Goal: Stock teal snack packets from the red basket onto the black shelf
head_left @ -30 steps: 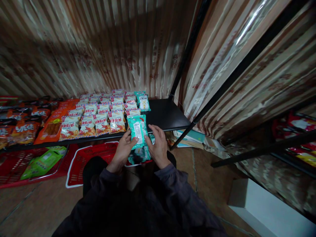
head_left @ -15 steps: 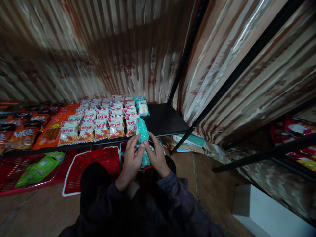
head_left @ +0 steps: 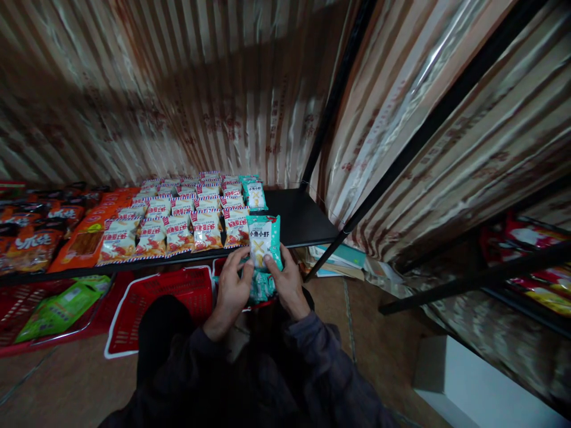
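The person's right hand [head_left: 288,280] had the teal snack bag [head_left: 260,235] in a closed grip, thumb pressed on its front. The left hand [head_left: 232,285], half curled, was at the bag's lower left edge; I couldn't tell whether its grip had hold. The bag was near the front edge of the black shelf [head_left: 298,215], above some loose teal packets [head_left: 262,289]. On the shelf sat rows of white packets [head_left: 179,233] and, farther back, another teal bag [head_left: 256,195], before a striped curtain [head_left: 250,77].
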`<state>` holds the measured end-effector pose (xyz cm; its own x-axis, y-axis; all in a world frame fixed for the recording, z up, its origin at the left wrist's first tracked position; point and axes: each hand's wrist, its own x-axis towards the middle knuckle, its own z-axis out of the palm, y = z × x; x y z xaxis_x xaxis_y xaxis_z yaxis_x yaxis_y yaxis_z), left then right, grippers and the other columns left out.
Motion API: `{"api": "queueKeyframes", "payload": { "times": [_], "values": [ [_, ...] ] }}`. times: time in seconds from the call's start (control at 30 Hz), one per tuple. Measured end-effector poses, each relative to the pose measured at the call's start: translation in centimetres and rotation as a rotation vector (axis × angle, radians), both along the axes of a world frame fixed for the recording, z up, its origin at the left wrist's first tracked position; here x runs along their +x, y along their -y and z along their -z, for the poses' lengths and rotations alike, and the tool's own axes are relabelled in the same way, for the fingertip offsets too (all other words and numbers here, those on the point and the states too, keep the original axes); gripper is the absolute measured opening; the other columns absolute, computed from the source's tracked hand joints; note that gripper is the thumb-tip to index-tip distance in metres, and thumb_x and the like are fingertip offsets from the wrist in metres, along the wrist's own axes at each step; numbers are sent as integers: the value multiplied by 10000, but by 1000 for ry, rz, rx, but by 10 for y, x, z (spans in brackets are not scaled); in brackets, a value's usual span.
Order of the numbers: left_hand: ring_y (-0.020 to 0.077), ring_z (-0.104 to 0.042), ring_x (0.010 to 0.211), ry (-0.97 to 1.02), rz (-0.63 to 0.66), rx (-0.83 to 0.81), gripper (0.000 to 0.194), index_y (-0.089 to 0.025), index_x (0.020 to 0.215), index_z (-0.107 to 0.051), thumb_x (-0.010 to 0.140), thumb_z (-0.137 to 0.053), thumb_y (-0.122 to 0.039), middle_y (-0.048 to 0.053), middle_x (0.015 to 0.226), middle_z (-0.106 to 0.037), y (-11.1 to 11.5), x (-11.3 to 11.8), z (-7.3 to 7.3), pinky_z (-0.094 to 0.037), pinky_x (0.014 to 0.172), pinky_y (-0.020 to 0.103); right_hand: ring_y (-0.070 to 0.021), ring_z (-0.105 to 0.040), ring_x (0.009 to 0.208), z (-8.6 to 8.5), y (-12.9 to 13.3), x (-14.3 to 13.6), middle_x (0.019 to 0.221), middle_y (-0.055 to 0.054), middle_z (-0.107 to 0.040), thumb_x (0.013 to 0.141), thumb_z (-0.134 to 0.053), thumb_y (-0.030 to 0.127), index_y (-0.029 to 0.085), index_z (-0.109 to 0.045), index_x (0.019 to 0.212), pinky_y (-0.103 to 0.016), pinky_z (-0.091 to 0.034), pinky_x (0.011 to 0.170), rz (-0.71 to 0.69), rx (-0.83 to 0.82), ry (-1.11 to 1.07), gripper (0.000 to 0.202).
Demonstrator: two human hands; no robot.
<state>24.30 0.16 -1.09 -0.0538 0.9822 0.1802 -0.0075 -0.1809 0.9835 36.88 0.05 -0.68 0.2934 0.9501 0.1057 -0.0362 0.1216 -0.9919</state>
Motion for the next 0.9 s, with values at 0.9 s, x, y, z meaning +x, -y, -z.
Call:
{"api": "queueKeyframes", "payload": {
  "times": [0.9],
  "values": [
    [204, -595, 1029, -170, 15, -138, 430, -149, 1192, -513, 767, -553, -199, 118, 1137, -620, -71, 81, 21, -450, 935, 360, -236, -632, 971, 50, -76, 86, 1088, -65, -684, 692, -700, 465, 200, -583, 1194, -377, -511, 848, 43, -62, -121, 579]
  ]
}}
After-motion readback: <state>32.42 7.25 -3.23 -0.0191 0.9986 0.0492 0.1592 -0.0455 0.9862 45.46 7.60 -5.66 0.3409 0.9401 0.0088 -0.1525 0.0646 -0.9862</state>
